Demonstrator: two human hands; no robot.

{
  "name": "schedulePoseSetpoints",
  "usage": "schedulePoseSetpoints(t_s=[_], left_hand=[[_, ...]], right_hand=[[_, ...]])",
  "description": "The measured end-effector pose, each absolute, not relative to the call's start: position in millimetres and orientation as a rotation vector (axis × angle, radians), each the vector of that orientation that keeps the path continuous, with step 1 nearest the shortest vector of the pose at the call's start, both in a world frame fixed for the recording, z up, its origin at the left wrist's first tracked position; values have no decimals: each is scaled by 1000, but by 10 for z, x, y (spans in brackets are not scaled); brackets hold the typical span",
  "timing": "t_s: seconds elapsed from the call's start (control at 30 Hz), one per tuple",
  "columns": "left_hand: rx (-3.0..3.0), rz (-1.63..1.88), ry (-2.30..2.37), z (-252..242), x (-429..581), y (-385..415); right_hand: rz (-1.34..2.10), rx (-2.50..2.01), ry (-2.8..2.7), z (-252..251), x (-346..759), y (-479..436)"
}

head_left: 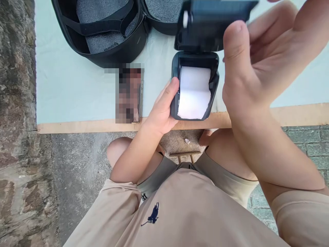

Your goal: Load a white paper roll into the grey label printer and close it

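A small dark handheld printer (pixel 174 107) is held above the table's front edge, its lid raised. Inside its body lies a white paper roll (pixel 194 92) with a ragged front end. My left hand (pixel 164 109) grips the body from the left side, thumb along the rim. The dark flip-up lid (pixel 205 29) stands at the top of the body. At its right edge is my right hand (pixel 259 58), thumb in front and fingers bent, pinching the lid; some fingertips are hidden behind it.
An unzipped black case (pixel 123 55) with grey foam and a strap lies at the back left. A phone (pixel 141 99), its screen blurred out, lies near the front edge of the pale-covered table (pixel 72 92). A stone wall (pixel 17 137) rises at the left.
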State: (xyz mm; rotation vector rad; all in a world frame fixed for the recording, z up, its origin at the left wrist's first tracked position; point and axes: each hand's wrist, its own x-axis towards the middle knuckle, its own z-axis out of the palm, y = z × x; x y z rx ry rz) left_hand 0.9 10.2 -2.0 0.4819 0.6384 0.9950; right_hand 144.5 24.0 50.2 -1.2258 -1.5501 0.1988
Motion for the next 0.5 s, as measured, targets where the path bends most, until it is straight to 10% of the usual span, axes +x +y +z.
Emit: schedulePoseSetpoints(t_s=[0.5], left_hand=[[503, 975, 731, 37, 27, 59]], right_hand=[[269, -1724, -2386, 602, 1595, 342]])
